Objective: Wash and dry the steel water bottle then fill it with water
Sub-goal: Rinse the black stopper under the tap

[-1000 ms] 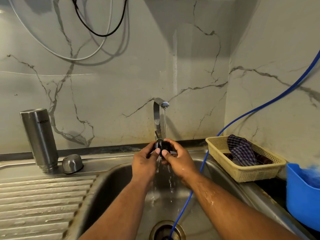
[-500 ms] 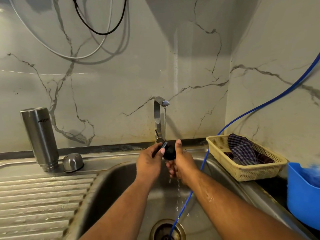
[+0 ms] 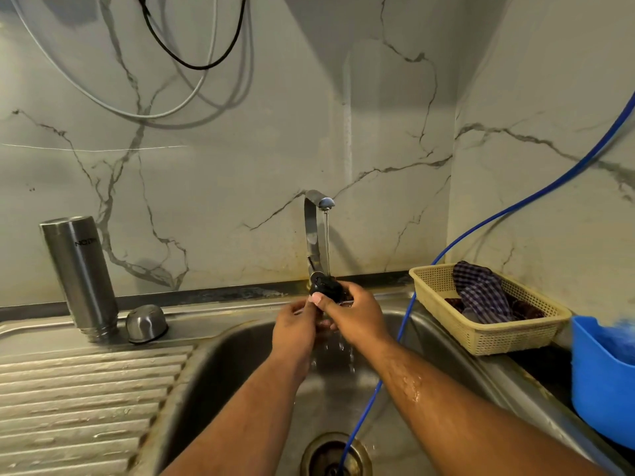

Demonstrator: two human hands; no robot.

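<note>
Bottle: the tall cylindrical brushed steel water bottle (image 3: 80, 273) stands mouth-down on the ribbed steel drainboard (image 3: 86, 407), left of the basin and well apart from both our hands.
Outer cap: the small domed steel cap (image 3: 146, 322) sits just beside the bottle's neck.
Right hand: our right hand (image 3: 354, 314) pinches a small round black plastic stopper (image 3: 326, 288) under the thin stream from the bent chrome tap (image 3: 314, 235).
Left hand: our left hand (image 3: 295, 333) is curled close below the stopper, against the right hand. We cannot tell whether it grips the stopper.
Basin: the stainless steel sink (image 3: 240, 372) catches the run-off, and a thin blue hose (image 3: 515, 207) trails into its drain.
Drying cloth: a dark checked cloth (image 3: 481, 290) lies in the pale yellow plastic mesh basket (image 3: 488, 338) on the right, untouched.
Done, as we judge: the bottle body and cap look rinsed and set to drain.
In hand: rinsing the stopper.
Left: drying every part, filling the bottle, closing it.
</note>
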